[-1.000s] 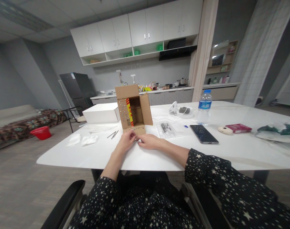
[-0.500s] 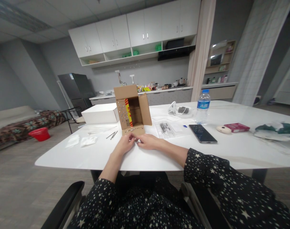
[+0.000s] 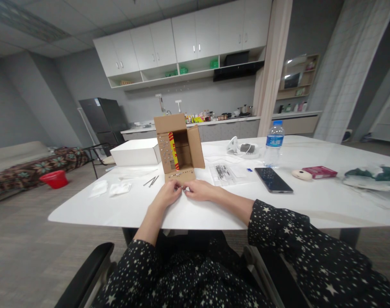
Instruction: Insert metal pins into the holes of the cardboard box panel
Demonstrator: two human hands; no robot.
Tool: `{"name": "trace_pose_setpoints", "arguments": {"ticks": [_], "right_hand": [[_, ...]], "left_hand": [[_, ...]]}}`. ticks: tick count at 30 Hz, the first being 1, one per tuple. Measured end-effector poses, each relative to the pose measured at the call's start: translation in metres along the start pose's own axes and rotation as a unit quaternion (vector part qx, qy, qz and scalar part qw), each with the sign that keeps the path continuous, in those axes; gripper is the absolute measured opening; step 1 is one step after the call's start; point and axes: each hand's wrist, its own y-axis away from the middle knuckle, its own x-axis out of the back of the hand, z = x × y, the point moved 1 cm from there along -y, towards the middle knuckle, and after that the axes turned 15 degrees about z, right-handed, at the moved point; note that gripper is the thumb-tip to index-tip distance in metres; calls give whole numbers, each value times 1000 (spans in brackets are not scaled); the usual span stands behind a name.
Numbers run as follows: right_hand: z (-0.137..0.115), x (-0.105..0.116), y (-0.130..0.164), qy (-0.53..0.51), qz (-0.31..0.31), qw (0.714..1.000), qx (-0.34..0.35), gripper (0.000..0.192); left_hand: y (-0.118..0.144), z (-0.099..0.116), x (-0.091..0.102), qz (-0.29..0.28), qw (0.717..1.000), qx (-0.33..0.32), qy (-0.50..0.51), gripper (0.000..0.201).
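open brown cardboard box (image 3: 179, 147) at 12 o'clock on white tabletop (image 3: 214, 201); left hand (image 3: 169, 193) and right hand (image 3: 198, 190) fingers pinched together at its front flap, contents unclear; best kept steady, low.

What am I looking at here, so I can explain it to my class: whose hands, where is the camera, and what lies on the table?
The camera sits on a person's head, looking forward and down. The left hand and right hand meet at the front flap of an open cardboard box on a white table, pinching something too small to identify. Around it lie a white box, a bag of small parts, a phone and a water bottle.
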Motion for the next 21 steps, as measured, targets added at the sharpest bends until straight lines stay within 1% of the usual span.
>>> {"name": "trace_pose_setpoints", "arguments": {"ticks": [5,8,10,12,18,21], "right_hand": [[-1,1,0,9,-2,1000,0,35],[-1,1,-1,11,-5,1000,0,34],[-1,2,-1,6,-2,1000,3,34],[-2,2,-1,0,2,1000,3,32],[-1,2,-1,9,-6,1000,-14,30],[0,0,-1,12,-7,1000,-11,30]], "left_hand": [[0,-5,-4,1,1000,-8,-29,13],[-1,-3,-2,6,999,-9,-31,13],[-3,1,1,20,1000,-3,-15,13],[-4,5,4,47,999,4,6,13],[-7,16,16,168,984,-10,58,11],[-7,21,21,202,977,-18,73,12]]}}
